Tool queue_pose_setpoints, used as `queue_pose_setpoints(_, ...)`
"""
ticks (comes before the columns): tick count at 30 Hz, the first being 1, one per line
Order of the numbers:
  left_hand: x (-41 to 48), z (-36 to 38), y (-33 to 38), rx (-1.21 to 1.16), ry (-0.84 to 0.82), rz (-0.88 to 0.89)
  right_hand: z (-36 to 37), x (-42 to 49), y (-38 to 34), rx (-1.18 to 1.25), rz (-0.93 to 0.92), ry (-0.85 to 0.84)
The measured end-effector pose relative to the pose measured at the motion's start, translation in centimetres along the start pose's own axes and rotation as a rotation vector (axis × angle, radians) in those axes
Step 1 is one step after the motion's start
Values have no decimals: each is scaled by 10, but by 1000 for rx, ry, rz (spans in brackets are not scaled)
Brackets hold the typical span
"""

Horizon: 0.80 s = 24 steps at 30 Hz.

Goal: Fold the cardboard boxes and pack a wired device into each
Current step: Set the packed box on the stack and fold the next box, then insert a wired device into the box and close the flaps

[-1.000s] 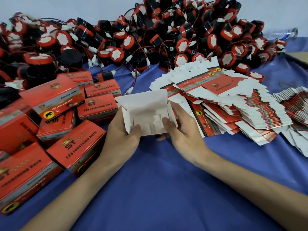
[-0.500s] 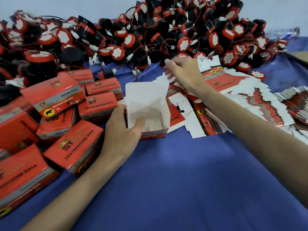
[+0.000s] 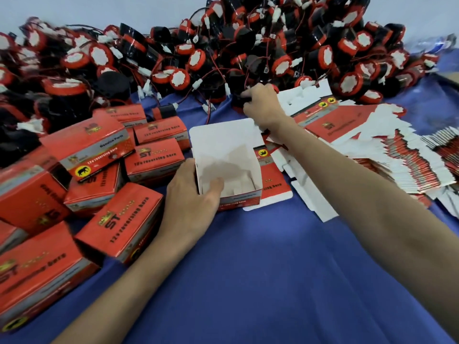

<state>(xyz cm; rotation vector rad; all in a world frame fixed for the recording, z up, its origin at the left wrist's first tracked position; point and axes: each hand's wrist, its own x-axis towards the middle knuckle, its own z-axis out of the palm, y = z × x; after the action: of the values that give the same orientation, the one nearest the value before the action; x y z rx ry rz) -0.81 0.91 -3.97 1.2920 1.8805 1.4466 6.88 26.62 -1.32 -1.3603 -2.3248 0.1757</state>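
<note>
Head: box (image 3: 224, 145) upright, open-topped, white inside, red print outside, lid raised.

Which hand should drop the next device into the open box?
Right. The right hand has its fingers curled on a black device at the edge of the pile, just beyond the box. The left hand is busy gripping the box's left wall, thumb inside, steadying it.

The open box (image 3: 227, 167) is matt white cardboard inside, with glossy red print outside; the devices (image 3: 178, 79) look like shiny plastic; the desk (image 3: 248, 269) wears smooth blue cloth.
</note>
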Motion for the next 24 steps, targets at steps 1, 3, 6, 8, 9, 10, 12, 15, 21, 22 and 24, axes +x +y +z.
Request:
queue_pose_setpoints(1, 0, 0, 0, -5, 6, -1, -6, -7, -1, 112, -39, 37)
queue_pose_setpoints(3, -1, 0, 1, -21, 24, -8, -22, -21, -9, 445, -19, 144)
queue_pose_setpoints(6, -1, 1, 1, -21, 38, -17, -47, -35, -22, 1008, 111, 252)
queue_pose_setpoints(8, 0, 1, 0, 2, 36, -21, -61, -41, -30, 1295, 152, 269)
queue_pose_setpoints(9, 0, 1, 0, 13, 37, -22, -68, -45, -33, 1422, 150, 272)
queue_pose_setpoints(10, 1, 1, 0, 22, 39, -20, -73, -51, -35, 1521, 141, 266)
queue_pose_setpoints(12, 1, 1, 0, 33, 46, -21, -82, -67, -37, 1607, 117, 224)
queue_pose_setpoints(15, 2, 1, 0, 56, 58, -40, -85, -100, -27, 1468, 56, 126)
queue_pose_setpoints(21, 2, 2, 0, 115, 100, -66, -82, -150, 31, 280, 61, 290)
queue_pose_setpoints(22, 2, 2, 0, 121, 105, -66, -81, -154, 37, 25, 102, 280)
queue_pose_setpoints(24, 2, 2, -1, 127, 102, -68, -81, -160, 38, -227, 108, 311)
